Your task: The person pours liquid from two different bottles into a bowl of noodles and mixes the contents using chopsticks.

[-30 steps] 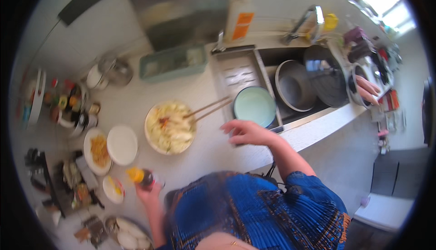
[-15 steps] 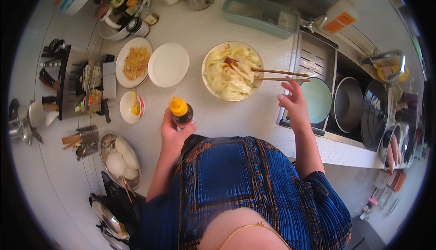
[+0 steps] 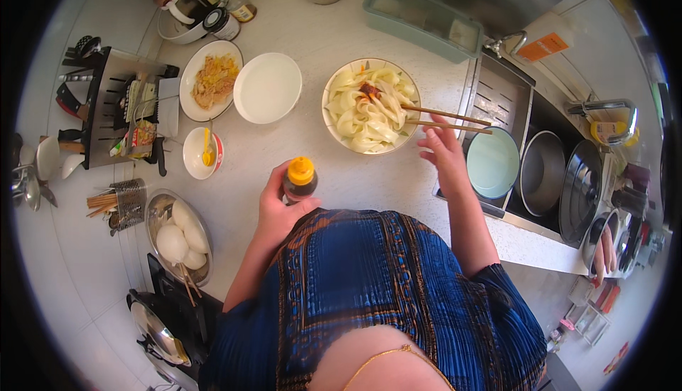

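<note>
Standing on one pale counter is one noodle bowl. Below-left of the bowl, the left hand grips one yellow-capped bottle. Right of the bowl, the right hand, fingers loosely parted, has moved closer than a second ago, bringing two chopsticks within reach; whether it touches them, I cannot tell.

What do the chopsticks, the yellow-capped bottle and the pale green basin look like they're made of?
The chopsticks look like wood or bamboo: brown, fairly matte. The bottle has a smooth yellow cap, probably plastic; its dark body could be glass or plastic. The basin may be enamelled metal, given its smooth inside and darker rim.
</note>
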`<action>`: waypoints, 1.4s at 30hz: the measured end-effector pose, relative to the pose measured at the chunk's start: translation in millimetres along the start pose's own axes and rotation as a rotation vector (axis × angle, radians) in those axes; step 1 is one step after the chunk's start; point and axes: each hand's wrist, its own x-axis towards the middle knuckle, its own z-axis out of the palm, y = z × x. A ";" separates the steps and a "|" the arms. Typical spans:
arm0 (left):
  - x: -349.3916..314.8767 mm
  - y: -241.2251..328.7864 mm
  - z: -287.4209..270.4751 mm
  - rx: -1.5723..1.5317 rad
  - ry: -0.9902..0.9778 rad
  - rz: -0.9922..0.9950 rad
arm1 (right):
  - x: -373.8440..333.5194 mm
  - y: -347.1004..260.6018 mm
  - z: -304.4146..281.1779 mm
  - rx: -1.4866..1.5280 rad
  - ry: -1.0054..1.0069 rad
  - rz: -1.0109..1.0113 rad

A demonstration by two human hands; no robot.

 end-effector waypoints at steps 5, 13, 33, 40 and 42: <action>2.4 -3.9 -1.8 -0.090 0.021 0.044 | 2.4 4.2 7.0 0.035 -0.062 0.031; -0.6 -0.2 -1.4 -0.099 0.017 0.031 | -4.4 9.8 0.6 0.004 -0.073 0.012; -11.8 1.0 20.7 -0.157 0.052 0.068 | -44.8 13.9 -34.9 -0.042 -0.043 -0.009; -15.6 10.4 47.3 -0.166 -0.042 0.028 | -76.0 11.2 -70.7 -0.052 0.051 -0.073; -15.5 14.8 50.6 -0.160 -0.078 0.011 | -83.1 16.9 -78.3 -0.065 0.068 -0.085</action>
